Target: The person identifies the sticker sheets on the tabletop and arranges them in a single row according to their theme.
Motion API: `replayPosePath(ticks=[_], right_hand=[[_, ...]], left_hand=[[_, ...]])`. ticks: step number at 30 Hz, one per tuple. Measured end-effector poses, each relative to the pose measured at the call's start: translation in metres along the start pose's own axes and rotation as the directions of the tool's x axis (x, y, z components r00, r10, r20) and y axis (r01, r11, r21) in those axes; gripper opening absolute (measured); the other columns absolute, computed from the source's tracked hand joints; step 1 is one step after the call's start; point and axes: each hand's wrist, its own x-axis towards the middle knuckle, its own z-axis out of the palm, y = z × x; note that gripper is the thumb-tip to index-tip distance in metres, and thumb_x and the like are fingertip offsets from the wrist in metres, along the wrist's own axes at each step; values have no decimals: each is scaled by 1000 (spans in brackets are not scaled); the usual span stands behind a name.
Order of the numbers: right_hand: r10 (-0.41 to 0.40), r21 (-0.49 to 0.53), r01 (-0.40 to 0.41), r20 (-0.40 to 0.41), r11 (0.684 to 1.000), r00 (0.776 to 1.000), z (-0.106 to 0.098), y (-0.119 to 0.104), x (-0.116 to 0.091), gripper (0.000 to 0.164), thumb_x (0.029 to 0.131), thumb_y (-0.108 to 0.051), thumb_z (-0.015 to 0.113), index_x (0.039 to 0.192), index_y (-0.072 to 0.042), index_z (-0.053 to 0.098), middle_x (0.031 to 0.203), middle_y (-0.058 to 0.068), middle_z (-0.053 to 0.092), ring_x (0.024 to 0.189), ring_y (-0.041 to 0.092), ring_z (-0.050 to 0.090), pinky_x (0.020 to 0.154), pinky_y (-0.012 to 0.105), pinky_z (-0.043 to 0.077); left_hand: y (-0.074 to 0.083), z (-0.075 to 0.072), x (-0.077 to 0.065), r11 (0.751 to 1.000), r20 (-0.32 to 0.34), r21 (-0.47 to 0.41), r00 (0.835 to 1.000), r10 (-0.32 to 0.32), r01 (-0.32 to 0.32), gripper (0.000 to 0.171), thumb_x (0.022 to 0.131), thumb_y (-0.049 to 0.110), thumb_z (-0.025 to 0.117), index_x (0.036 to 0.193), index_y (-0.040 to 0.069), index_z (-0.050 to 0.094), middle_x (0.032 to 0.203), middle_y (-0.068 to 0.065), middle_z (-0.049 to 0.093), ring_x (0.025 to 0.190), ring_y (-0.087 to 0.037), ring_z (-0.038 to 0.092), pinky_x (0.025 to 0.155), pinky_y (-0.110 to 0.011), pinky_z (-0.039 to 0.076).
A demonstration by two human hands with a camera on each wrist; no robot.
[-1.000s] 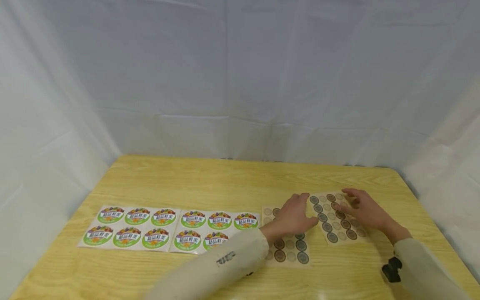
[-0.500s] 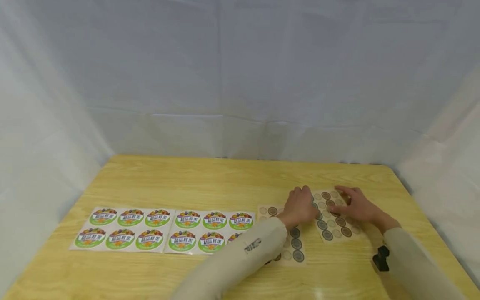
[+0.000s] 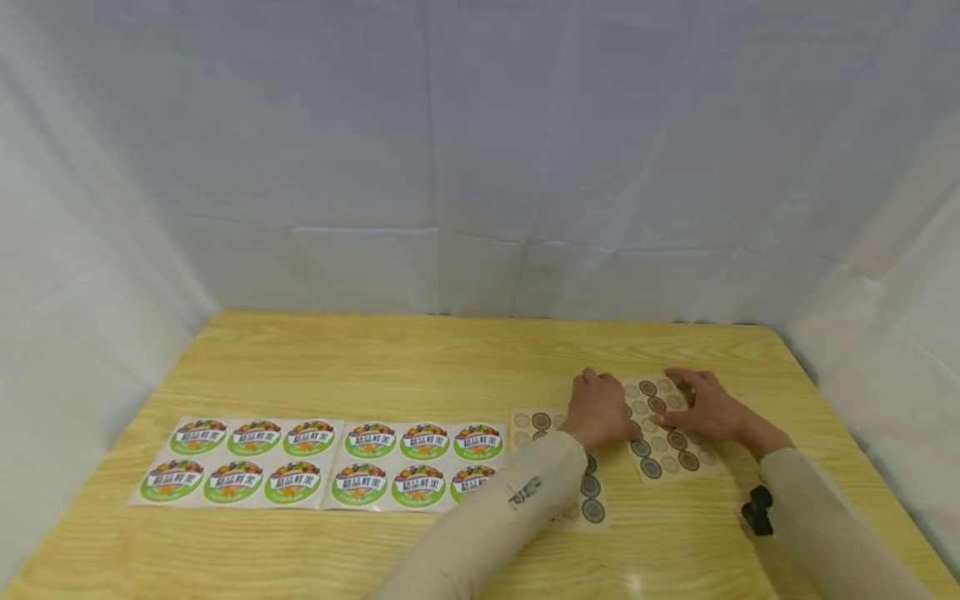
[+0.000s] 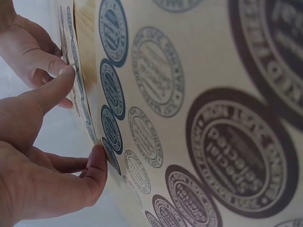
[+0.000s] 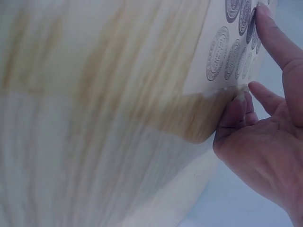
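Note:
Two sheets of small round stickers with dark and pale seals lie on the wooden table. My left hand (image 3: 597, 410) is over the gap between them. In the left wrist view its thumb (image 4: 57, 90) touches the edge of the right seal sheet (image 3: 656, 437), and its bent fingertips are by the far corner of the left seal sheet (image 4: 161, 127); which sheet they touch I cannot tell. My right hand (image 3: 716, 408) rests at the right sheet's right side. Its thumb (image 5: 272, 33) presses on the stickers, while its other fingers (image 5: 236, 111) are loosely bent by the sheet's corner.
Two white sheets of big round fruit stickers, a left one (image 3: 252, 450) and a right one (image 3: 375, 458), lie side by side on the left. The wooden table (image 3: 375, 358) is enclosed by white curtains (image 3: 360, 167). A black object (image 3: 759, 510) is at the right wrist.
My left hand has moved right and forward from over the left seal sheet to the right sheet's left edge. The right hand stays on the right sheet. The whole head view has shifted slightly.

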Motion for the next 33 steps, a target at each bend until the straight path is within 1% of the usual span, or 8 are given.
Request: replayPosePath(ticks=[3,6,13,16,22,25,30,33], right_hand=[[5,1,-5,14,1000,1000,0,-1,1,85,86,-38,70,145,6,27,130,35,27,109,46,41,82,58,41],[9,5,-9,23,1000,1000,-1,-2,1,84,87,-37,70,144,6,26,131,36,25,109,47,40,82,57,41],[-5,24,5,22,1000,1000,-3,-3,2,80,87,-33,71,142,6,28,128,34,30,106,43,40,79,53,43],[-1,10,0,19,1000,1000,-2,-5,2,80,87,-35,71,141,6,29,126,34,31,103,41,41,78,53,42],[-6,-21,6,22,1000,1000,-1,-5,1,83,87,-37,70,144,5,28,128,36,29,106,45,43,78,56,42],[-9,-29,10,23,1000,1000,-1,-4,2,82,87,-37,70,143,5,29,128,36,29,105,44,43,78,56,42],[-7,-38,8,15,999,1000,-1,-3,3,80,87,-38,70,142,5,31,126,35,30,99,39,42,75,52,41],[-9,-19,9,11,1000,1000,-1,-3,2,81,87,-38,70,141,6,31,124,33,32,95,35,43,74,48,41]], left_hand=[[-1,0,1,1000,6,-26,1000,-12,12,72,67,56,80,116,7,58,102,-7,50,98,-18,47,82,-25,44],[0,-1,1,1000,9,-23,1000,-8,9,75,67,57,80,117,8,58,103,-6,51,98,-18,47,83,-25,43],[0,-1,1,1000,14,-18,1000,-11,11,75,67,58,79,119,9,56,106,-6,49,101,-18,47,83,-25,44],[-1,-1,0,1000,16,-15,1000,-8,9,73,68,58,79,118,9,57,107,-6,49,101,-18,46,83,-25,44],[-1,-1,-3,1000,10,-12,1000,-4,4,68,69,57,79,114,10,58,105,-5,46,98,-17,45,80,-24,44],[-1,0,-3,1000,12,-10,1000,-1,1,66,70,57,78,113,11,58,106,-5,45,97,-17,45,79,-24,45],[-1,0,-3,999,15,19,1000,26,-26,59,73,56,76,113,15,60,105,-5,46,97,-18,44,78,-25,44],[-1,-1,-3,998,12,39,999,46,-46,54,75,55,75,111,17,62,102,-5,49,95,-18,44,79,-27,43]])
